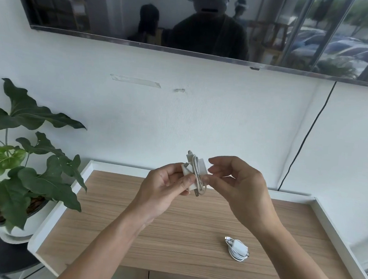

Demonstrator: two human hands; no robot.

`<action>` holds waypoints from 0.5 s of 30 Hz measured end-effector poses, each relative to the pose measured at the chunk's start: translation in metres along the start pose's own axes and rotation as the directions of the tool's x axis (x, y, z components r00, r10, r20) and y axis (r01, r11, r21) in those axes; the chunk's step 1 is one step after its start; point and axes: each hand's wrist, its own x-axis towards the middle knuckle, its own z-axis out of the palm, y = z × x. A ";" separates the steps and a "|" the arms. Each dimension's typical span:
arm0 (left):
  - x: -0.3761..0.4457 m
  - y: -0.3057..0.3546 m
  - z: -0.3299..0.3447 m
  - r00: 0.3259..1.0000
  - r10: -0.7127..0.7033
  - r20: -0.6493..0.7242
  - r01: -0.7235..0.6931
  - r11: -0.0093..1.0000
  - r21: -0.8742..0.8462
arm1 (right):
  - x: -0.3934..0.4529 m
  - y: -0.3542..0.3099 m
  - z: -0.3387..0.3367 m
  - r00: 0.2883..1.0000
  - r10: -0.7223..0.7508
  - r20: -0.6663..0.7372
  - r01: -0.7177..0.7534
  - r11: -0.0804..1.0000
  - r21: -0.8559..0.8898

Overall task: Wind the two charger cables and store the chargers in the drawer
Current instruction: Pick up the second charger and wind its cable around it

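Charger (192, 176) sits raised above the desk (128, 233), left hand (164, 192) pinching its hard body, right hand (238, 186) nipping the cable; light, springy loops (likely to unwind), so grip across them. Second charger (237, 248) lies wound on the desk, right.

A plain white painted wall (202, 118) fills the background, with strips of clear tape (136, 80) stuck to it. A wide black wall-mounted screen (143, 16) hangs above, its thin black cable (305, 139) trailing down. Below stands a wood-grain tabletop with a raised white rim (128, 233), beside a broad-leaved green potted plant (24, 167).
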 end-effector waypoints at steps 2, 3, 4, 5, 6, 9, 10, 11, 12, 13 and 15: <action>0.000 0.001 -0.001 1.000 -0.005 -0.007 0.005 1.000 0.012 | 0.000 0.004 -0.006 0.998 -0.033 0.047 0.035 0.998 -0.051; 0.000 0.001 -0.001 1.000 -0.008 -0.005 0.008 1.000 0.017 | 0.001 0.005 -0.009 0.994 -0.064 0.084 0.070 0.995 -0.073; 0.001 0.001 -0.002 1.000 -0.009 0.000 0.009 1.000 0.025 | 0.001 0.007 -0.012 0.987 -0.100 0.129 0.113 0.989 -0.097; 0.001 0.001 -0.003 1.000 -0.009 0.006 0.009 0.999 0.039 | 0.002 0.009 -0.015 0.976 -0.126 0.179 0.150 0.980 -0.127; 0.002 0.000 -0.002 1.000 -0.008 0.013 0.007 0.998 0.058 | 0.003 0.010 -0.017 0.964 -0.141 0.226 0.180 0.970 -0.162; 0.002 -0.002 -0.001 0.999 0.013 0.051 -0.019 0.994 0.105 | 0.005 0.016 -0.020 0.934 -0.182 0.309 0.260 0.937 -0.235; 0.002 -0.004 -0.001 0.998 0.022 0.063 -0.029 0.993 0.116 | 0.006 0.018 -0.021 0.926 -0.203 0.318 0.288 0.926 -0.246; 0.002 -0.005 0.000 0.997 0.028 0.075 -0.037 0.992 0.122 | 0.007 0.020 -0.021 0.920 -0.222 0.323 0.310 0.917 -0.251; 0.002 -0.006 0.002 0.996 0.035 0.081 -0.045 0.991 0.124 | 0.007 0.021 -0.021 0.917 -0.235 0.323 0.324 0.911 -0.255; 0.002 -0.007 0.003 0.996 0.041 0.083 -0.052 0.991 0.123 | 0.007 0.022 -0.021 0.915 -0.243 0.321 0.333 0.906 -0.262; 0.002 -0.010 0.007 0.996 0.061 0.068 -0.069 0.990 0.121 | 0.005 0.025 -0.018 0.909 -0.285 0.303 0.376 0.876 -0.303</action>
